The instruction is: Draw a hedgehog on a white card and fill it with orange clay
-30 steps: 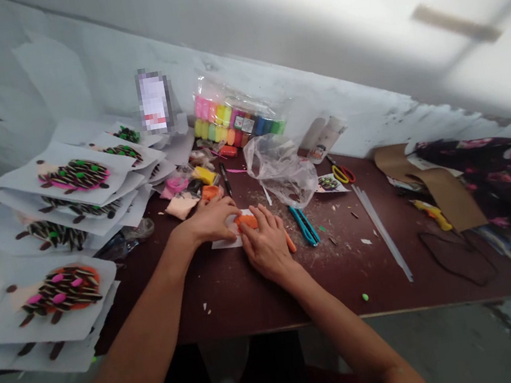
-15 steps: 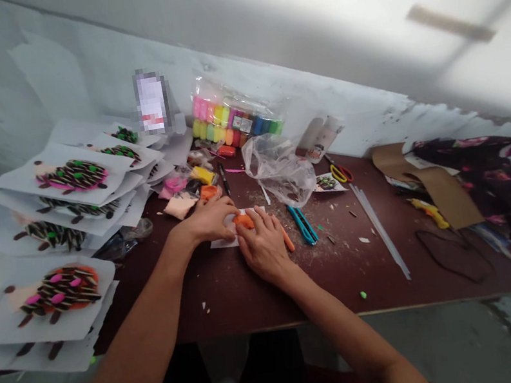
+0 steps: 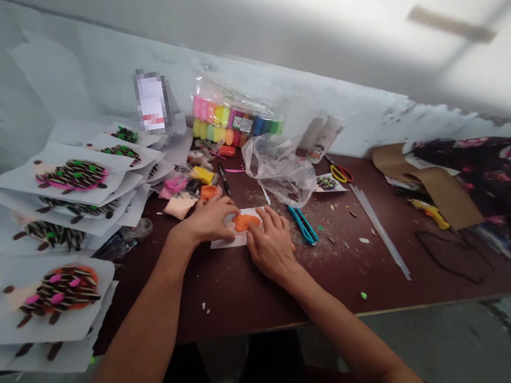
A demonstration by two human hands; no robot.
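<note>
A flattened piece of orange modelling clay [image 3: 243, 221] lies on a small white sheet of paper [image 3: 221, 243] on the dark red table. My left hand [image 3: 212, 219] rests at the sheet's left side, thumb and fingers apart and curved, its fingertips beside the clay. On the other side, my right hand [image 3: 271, 241] lies low over the sheet with its fingers stretched out. Its thumb touches the clay's right edge. Part of an orange stick-like object is hidden behind the right hand.
Paper sheets with clay hedgehogs [image 3: 71, 176] pile up at left. Behind the hands lie clay lumps [image 3: 181, 205], a black pen [image 3: 225, 179] and a plastic bag [image 3: 281, 171]. A teal cutter [image 3: 303, 225], scissors [image 3: 340, 172], clear sticks [image 3: 381, 232] and a yellow glue gun [image 3: 429, 212] are to the right.
My right hand has shifted slightly right, uncovering more of the orange clay and covering more of the orange stick-like object. My left hand has hardly moved.
</note>
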